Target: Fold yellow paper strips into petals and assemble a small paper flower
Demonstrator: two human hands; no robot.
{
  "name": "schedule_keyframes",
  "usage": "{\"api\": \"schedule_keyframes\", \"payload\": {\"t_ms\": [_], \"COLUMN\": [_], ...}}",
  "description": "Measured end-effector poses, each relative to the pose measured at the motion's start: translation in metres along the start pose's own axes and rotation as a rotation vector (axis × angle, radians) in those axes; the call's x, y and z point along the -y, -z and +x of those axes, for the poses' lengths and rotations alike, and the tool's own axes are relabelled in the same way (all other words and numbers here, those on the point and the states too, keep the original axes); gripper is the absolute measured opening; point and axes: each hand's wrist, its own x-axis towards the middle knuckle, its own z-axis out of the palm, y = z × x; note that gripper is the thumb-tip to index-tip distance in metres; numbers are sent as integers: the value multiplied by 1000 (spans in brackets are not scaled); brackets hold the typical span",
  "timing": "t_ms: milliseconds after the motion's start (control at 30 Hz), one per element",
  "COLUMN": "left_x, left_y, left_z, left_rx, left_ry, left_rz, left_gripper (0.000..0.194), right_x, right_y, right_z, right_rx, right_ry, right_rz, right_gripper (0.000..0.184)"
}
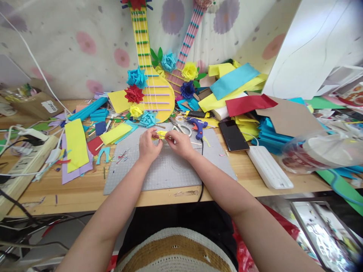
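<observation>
A small piece of yellow paper (162,133) is pinched between my two hands, just above the grey cutting mat (181,175). My left hand (149,145) grips its left end with thumb and fingertips. On the other side, my right hand (178,141) has its fingers closed on the right end. The paper looks curled, though my fingers cover much of it. Beyond my right hand lie white-handled scissors (185,130) and a blue glue gun (199,126). A yellow paper guitar (161,96) decorated with paper flowers stands behind my hands.
A pink paper guitar (185,43) leans on the curtain. Coloured paper sheets (235,85) pile up at back right, near a phone (233,136) and a white power bank-like box (269,166). A power strip (31,162) with cables lies left. The glue gun's cord (202,162) crosses the mat.
</observation>
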Motion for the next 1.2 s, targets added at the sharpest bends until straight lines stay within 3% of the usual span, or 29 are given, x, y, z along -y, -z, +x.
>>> {"api": "schedule_keyframes", "payload": {"t_ms": [500,733,900,1200], "left_x": [-1,-1,-1,0], "left_y": [2,2,5,6], "left_z": [0,0,1,2], "left_rx": [12,-14,10,74], "left_ry": [-92,-75,-129,-159], "left_rz": [-21,13,59,95], "left_gripper": [40,43,33,27], "right_x": [3,2,-2,2], "right_y": [2,2,3,8], "right_z": [0,0,2,2], "right_rx": [-41,-4,65,147], "right_ry": [27,57,128,88], "right_rz": [11,-51,-188,-249], "right_gripper": [15,14,18,19]}}
